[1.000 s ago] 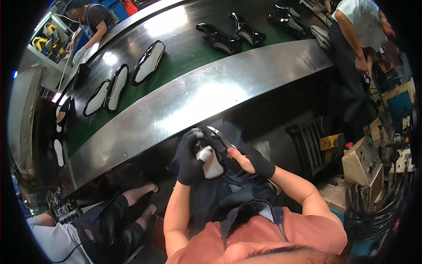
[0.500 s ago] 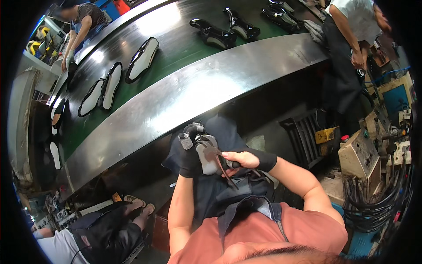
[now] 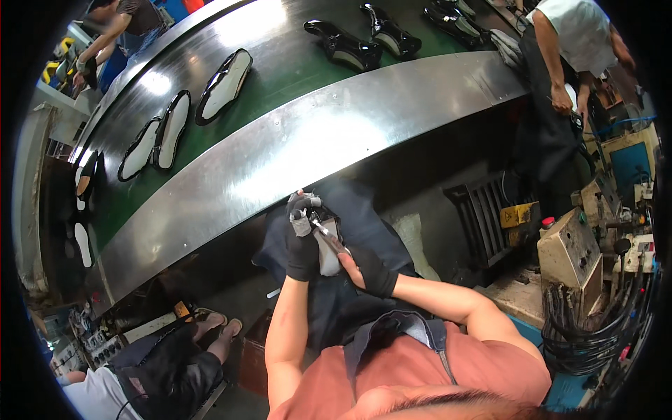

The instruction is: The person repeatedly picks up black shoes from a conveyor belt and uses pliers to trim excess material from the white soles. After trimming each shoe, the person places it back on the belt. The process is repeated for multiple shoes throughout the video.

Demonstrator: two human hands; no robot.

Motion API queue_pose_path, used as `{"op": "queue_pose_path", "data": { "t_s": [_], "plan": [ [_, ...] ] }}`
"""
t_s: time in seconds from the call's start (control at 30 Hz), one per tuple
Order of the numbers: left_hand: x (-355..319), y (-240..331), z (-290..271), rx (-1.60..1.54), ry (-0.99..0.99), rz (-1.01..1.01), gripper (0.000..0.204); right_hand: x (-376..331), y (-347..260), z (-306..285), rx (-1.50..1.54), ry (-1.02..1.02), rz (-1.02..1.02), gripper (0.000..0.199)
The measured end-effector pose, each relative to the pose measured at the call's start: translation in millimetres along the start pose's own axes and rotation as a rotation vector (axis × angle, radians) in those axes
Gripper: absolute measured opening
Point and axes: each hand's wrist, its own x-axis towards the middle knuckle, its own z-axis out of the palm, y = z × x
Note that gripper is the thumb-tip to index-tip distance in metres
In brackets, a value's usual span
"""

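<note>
A shoe with a pale sole rests sole up over my lap, its far end against the bench edge. My left hand, in a dark fingerless glove with grey tape on its fingertips, is closed around the shoe's far left side. In my right hand, also dark-gloved with bare fingers, is a pair of metal pliers. The jaws point up and left, to the shoe's far end beside my left fingers. Whether they grip the shoe's edge is too small to tell.
Several glossy black shoes lie on the green conveyor beyond its metal rim. A co-worker stands far right, another far left; a third person sits lower left. At right are a control box and bundled cables.
My right hand has turned and moved left and down, bringing the pliers' jaws to the shoe's far end. The far-left co-worker's arm has drawn back from the conveyor.
</note>
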Motion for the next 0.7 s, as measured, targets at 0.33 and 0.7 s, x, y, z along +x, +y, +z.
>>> {"op": "queue_pose_path", "data": {
  "t_s": [0.33, 0.7],
  "plan": [
    [1.1, 4.0, -10.6, -0.102, 0.001, -0.053, 0.062, 26.5, -28.1, -50.5, 0.624, -0.565, 0.605, 0.052],
    [-7.2, 11.4, -5.3, -0.035, 0.051, -0.038, 0.063, 29.9, -57.6, -49.4, 0.399, -0.528, 0.591, 0.051]
  ]
}}
